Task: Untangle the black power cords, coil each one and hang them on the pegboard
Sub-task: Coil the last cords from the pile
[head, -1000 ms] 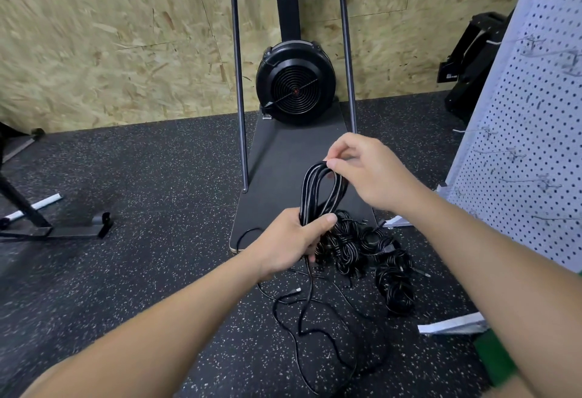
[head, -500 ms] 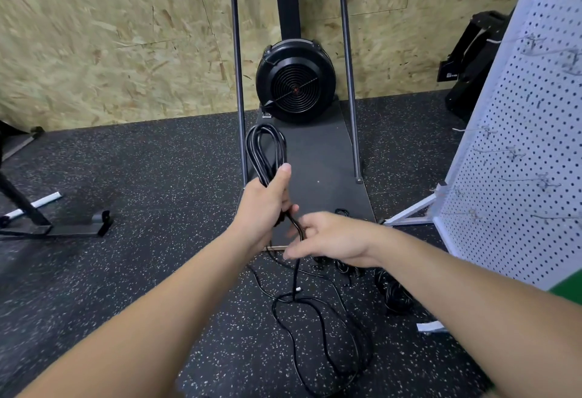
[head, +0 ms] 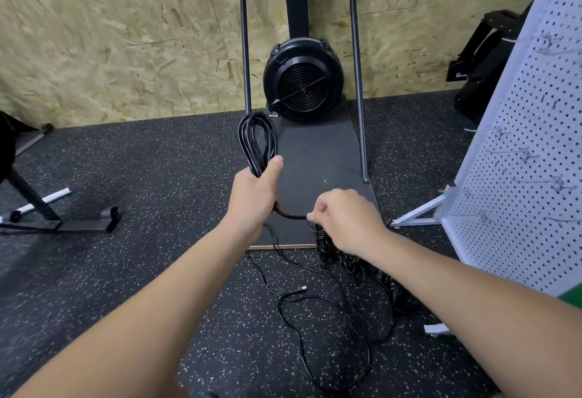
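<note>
Head view: a coil of black power cord stands upright as several loops above the left hand, which grips it in a fist with the thumb laid up along the strands. From under that fist one strand runs across to the right hand, whose curled fingers pinch it just beside the left hand. Below the right hand a tangled heap of cords lies on the speckled rubber floor, partly hidden by the right forearm, and loose thin cord trails in wide curves toward the near edge, one small plug lying free. The heap sits at the front edge of a dark platform framed by two metal uprights, with a round black fan housing at its far end against the chipboard wall. The white pegboard with wire hooks stands at the right, its foot near the heap. Open floor lies to the left, up to a black stand
</note>
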{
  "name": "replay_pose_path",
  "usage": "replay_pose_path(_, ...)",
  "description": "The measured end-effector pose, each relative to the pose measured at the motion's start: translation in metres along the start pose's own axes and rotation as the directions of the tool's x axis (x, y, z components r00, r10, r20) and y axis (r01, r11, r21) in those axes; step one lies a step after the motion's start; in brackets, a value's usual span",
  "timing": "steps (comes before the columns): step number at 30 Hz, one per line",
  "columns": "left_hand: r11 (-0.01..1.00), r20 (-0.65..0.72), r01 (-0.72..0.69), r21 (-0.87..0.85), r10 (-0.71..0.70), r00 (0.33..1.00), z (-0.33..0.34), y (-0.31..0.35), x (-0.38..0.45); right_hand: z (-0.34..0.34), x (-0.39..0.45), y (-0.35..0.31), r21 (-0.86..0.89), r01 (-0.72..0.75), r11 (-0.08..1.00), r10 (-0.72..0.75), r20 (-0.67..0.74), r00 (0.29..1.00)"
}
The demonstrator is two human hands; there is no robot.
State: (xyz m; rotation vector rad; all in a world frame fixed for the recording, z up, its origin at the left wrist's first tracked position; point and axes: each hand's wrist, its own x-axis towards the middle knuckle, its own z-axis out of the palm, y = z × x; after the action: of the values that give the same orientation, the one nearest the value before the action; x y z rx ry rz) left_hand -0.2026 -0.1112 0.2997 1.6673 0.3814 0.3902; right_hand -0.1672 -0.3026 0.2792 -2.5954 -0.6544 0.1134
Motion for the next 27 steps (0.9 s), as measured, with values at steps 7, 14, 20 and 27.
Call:
replay_pose_path(7, 0.988, 0.131, 0.142, 0.053, -0.148, 0.98, -0.014, -0.001, 0.0, -0.026, -0.015, -0.022, 0.257, 0.234, 0.938, -0.28, 0.161, 0.946)
replay_pose_path(14, 0.94, 0.576, 0.339, 0.051, -0.305, 0.759, 0.004, 0.011, -0.037, -0.045, -0.009, -0.015, 0.447, 0.093, 0.89, -0.148, 0.088, 0.985)
replay_pose_path(20, 0.967, 0.639, 0.099, 0.234, -0.23, 0.734, -0.006, 0.003, -0.032, -0.045, -0.009, -0.01, 0.66, -0.035, 0.751, -0.163, 0.236, 0.958)
replay_pose_path(27, 0.974, 0.344, 0.217, 0.06, -0.225, 0.912, -0.016, -0.003, -0.018, -0.045, -0.008, 0.03, 0.366, -0.024, 0.93, -0.079, 0.264, 0.961)
